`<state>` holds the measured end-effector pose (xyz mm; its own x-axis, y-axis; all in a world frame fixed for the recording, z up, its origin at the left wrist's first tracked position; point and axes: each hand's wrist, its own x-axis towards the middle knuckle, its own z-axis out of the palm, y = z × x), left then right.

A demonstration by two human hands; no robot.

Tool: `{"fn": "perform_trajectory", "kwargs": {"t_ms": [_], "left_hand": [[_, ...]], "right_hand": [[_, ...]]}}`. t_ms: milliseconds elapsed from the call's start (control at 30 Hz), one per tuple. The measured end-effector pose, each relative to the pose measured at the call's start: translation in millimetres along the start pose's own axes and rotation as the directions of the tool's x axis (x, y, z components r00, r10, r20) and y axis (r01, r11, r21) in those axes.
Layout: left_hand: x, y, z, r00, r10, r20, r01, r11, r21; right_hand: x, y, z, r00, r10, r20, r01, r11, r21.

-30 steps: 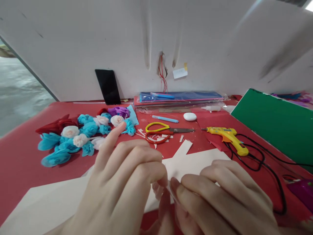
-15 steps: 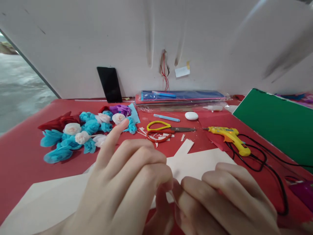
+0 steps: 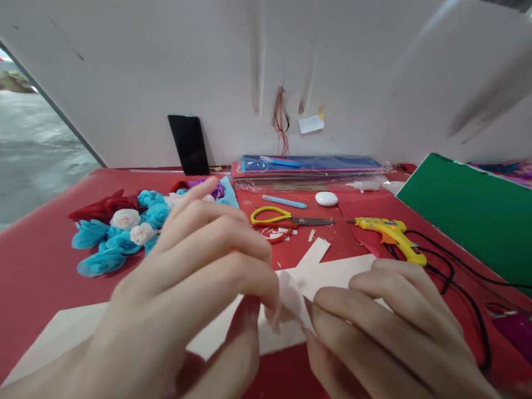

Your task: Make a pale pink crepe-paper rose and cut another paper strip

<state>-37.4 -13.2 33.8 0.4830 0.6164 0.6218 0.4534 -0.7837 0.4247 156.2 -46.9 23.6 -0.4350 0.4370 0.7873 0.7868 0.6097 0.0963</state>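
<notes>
Both my hands meet low in the middle of the view, above a red table (image 3: 37,249). My left hand (image 3: 187,293) and my right hand (image 3: 382,327) both pinch one small pale pink piece of paper (image 3: 293,296) between their fingertips. My left fingers curl over it, with the index finger stretched forward. Under my hands lies a large cream sheet of paper (image 3: 332,274) with a cut-out strip. A yellow-and-red-handled pair of scissors (image 3: 282,221) lies just beyond, among paper scraps.
A heap of blue, white, red and purple paper flowers (image 3: 124,230) lies at the left. A yellow glue gun (image 3: 390,233) with a black cord lies at the right, beside a green board (image 3: 469,210). A phone (image 3: 189,144), packed paper sheets (image 3: 310,164), a blue pen (image 3: 285,201) and a white eraser (image 3: 326,198) stand by the wall.
My left hand has risen and turned, hiding more of the flowers. The pale pink paper piece shows more between my fingertips. My right hand has shifted slightly right.
</notes>
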Motion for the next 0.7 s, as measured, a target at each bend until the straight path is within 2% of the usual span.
{"fn": "perform_trajectory", "kwargs": {"t_ms": [67,200,300,400,500,700], "left_hand": [[3.2,-4.9,-2.7,1.000,0.011,0.022,-0.011,1.000,-0.011],[4.8,-13.7,-2.1,0.978,-0.136,0.157,0.151,0.985,-0.085],[2.6,-14.5,2.4,0.953,-0.173,0.250,0.204,0.974,-0.101],[-0.6,-9.2,10.3,0.966,-0.155,0.205,0.173,0.982,-0.073],[-3.6,-2.5,17.4,0.975,-0.140,0.175,0.157,0.983,-0.092],[-5.0,1.3,17.1,0.970,-0.130,0.205,0.157,0.980,-0.123]], "right_hand": [[0.4,2.2,1.7,0.999,0.047,0.015,-0.048,0.994,0.102],[0.8,7.7,7.5,0.991,0.113,0.069,-0.125,0.969,0.211],[0.4,9.7,7.8,0.990,0.099,0.102,-0.121,0.965,0.233],[-0.5,8.4,5.7,0.987,0.095,0.128,-0.123,0.965,0.234],[-0.6,5.9,6.0,0.988,0.109,0.105,-0.130,0.967,0.221],[-0.7,4.7,6.8,0.994,0.089,0.057,-0.102,0.955,0.277]]}}
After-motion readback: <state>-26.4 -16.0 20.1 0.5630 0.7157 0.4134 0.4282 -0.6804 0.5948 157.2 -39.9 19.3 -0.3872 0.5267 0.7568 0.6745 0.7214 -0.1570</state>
